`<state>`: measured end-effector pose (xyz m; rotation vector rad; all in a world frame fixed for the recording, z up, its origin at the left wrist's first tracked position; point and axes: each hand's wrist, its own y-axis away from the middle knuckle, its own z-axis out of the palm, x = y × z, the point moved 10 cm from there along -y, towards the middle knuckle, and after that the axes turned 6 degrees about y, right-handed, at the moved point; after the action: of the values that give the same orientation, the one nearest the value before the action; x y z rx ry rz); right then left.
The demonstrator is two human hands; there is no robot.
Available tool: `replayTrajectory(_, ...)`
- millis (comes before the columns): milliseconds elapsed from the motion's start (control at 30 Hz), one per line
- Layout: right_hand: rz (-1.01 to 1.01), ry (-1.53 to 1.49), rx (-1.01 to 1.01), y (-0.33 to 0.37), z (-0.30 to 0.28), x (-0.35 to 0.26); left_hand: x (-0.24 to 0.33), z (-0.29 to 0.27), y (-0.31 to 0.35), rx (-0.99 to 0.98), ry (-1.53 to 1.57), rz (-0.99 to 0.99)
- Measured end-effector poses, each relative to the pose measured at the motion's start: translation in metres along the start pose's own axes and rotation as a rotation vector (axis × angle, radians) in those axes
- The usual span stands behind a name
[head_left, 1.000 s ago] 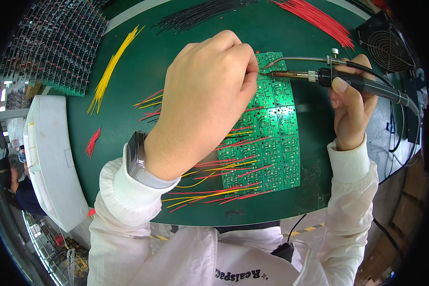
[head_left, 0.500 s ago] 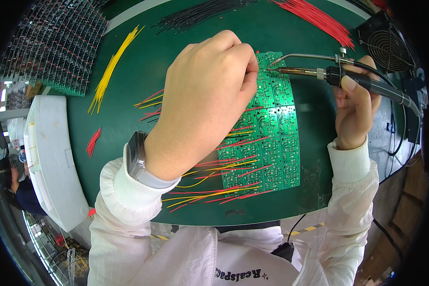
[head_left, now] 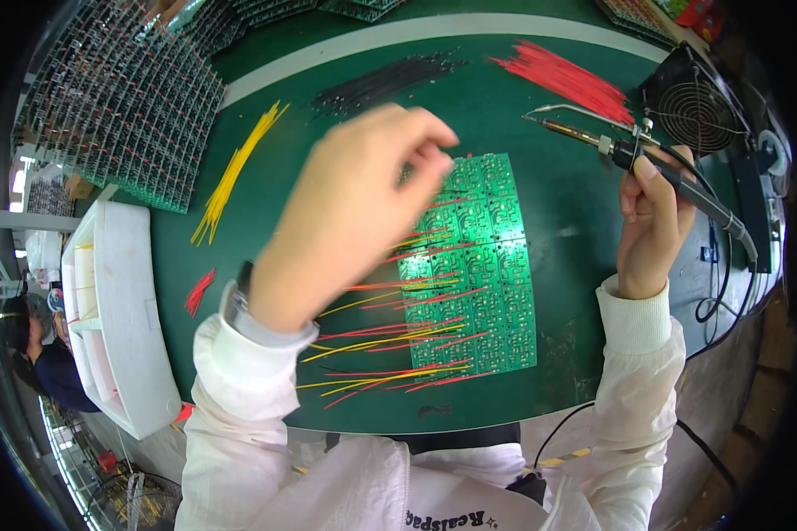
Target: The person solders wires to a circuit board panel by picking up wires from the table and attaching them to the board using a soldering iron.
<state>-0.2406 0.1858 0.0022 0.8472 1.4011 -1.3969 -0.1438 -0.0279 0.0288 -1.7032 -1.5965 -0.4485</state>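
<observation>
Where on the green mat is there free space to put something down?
Bare mat lies between the circuit board and the right hand, and between the yellow wires and the left hand. The board's left edge is crowded with soldered wires.

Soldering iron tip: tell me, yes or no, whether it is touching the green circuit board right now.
No: the soldering iron in the right hand is held up, right of the green circuit board.

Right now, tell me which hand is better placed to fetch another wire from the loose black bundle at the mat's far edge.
Left, probably. The left hand hovers empty, nearest the black wire bundle; the right hand grips the black-handled soldering iron.
</observation>
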Motion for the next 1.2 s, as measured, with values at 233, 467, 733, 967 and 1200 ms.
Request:
replayTrajectory(233,0.019,-0.056,0.003,-0.003,0.001,-0.009,-0.060,-0.038,-0.067,0.068,-0.372,0.146)
replayTrajectory(467,0.042,-0.008,0.006,-0.004,0.000,-0.009,-0.088,-0.030,-0.080,-0.001,-0.412,-0.137)
replayTrajectory(733,0.049,-0.024,-0.011,-0.001,0.002,-0.008,-0.073,-0.047,-0.074,0.015,-0.207,-0.078)
replayTrajectory(967,0.092,-0.006,-0.039,0.000,0.002,-0.002,-0.028,-0.024,-0.025,-0.017,0.184,-0.120)
replayTrajectory(1200,0.103,0.027,-0.052,0.001,0.001,-0.001,-0.017,-0.015,0.006,0.110,0.450,-0.227)
